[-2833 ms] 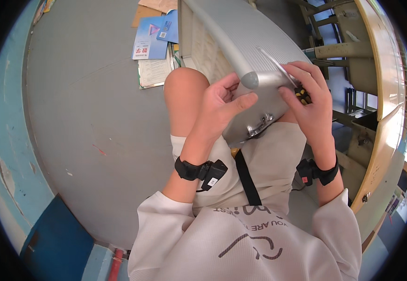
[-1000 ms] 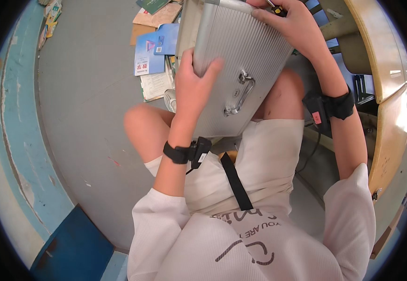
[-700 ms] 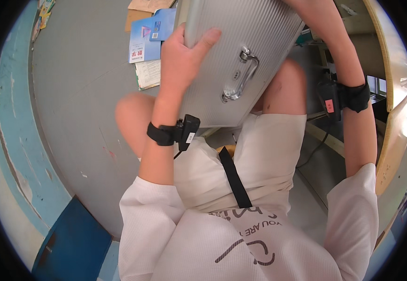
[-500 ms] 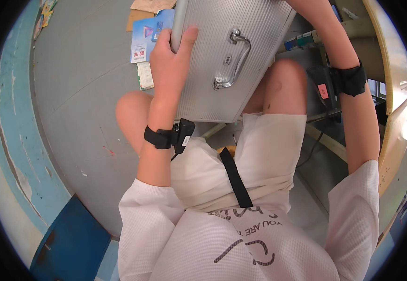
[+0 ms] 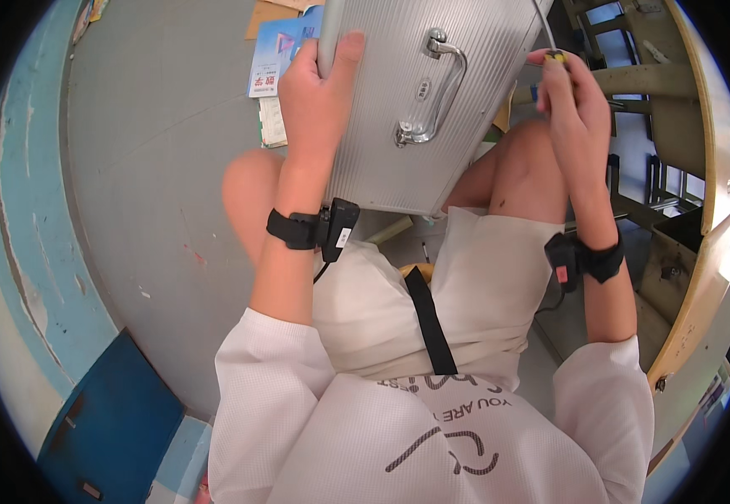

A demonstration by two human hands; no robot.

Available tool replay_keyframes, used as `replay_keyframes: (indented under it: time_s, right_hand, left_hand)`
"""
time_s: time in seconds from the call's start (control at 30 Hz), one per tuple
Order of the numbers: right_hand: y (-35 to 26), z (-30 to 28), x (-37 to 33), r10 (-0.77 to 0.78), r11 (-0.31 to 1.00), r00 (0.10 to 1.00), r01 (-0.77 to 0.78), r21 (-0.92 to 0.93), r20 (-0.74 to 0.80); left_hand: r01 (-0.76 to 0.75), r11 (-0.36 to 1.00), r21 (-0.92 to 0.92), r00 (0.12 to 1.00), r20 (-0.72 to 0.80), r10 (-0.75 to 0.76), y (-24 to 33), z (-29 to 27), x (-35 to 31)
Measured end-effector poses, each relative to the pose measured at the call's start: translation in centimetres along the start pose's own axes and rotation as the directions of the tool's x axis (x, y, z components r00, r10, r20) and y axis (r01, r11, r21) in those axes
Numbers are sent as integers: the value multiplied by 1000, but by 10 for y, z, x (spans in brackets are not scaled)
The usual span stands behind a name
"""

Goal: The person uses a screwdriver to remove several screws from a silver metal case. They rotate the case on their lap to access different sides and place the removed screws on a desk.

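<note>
1. On the far left, a dark blue flat panel point(image 5: 117, 420) stands beside the peeling pale blue wall point(image 5: 25, 227).
2. A light blue paper-covered book point(image 5: 274, 65) lies on the grey floor point(image 5: 155, 151), just left of the case.
3. The person's left hand point(image 5: 316, 105) clasps the case's left edge, thumb over the face, fingers curled around the side.
4. The silver ribbed metal case point(image 5: 377, 109) is tilted before the person, between the knees, its curved chrome handle point(image 5: 460, 84) facing up.
5. The person's right hand point(image 5: 579, 109) has its fingers closed on a yellow-and-black-handled screwdriver point(image 5: 555, 57), metal shaft beside the case's right edge; its tip is out of view.
</note>
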State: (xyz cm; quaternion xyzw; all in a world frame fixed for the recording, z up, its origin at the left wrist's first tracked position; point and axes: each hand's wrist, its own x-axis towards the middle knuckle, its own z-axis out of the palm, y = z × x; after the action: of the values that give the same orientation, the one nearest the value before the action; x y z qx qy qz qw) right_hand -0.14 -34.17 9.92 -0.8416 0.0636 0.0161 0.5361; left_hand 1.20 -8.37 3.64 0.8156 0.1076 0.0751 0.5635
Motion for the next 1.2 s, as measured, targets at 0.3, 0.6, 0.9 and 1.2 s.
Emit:
replay_keyframes:
  time_s: [0.3,0.6,0.9,1.2]
  right_hand:
    - [-2,15,1,-88,996,995,89,18,-49]
    - [-4,10,-13,-15,995,1000,13,101,22]
    - [28,19,-105,188,951,971,-217,219,145]
    - [31,34,-135,441,845,887,-461,269,134]
  left_hand:
    - [-110,991,83,990,-78,116,-9,0,8]
    - [-122,993,0,993,3,122,-26,-9,27]
    - [169,872,-459,950,310,-21,-5,36,50]
    - [277,690,-669,921,389,7,14,55,42]
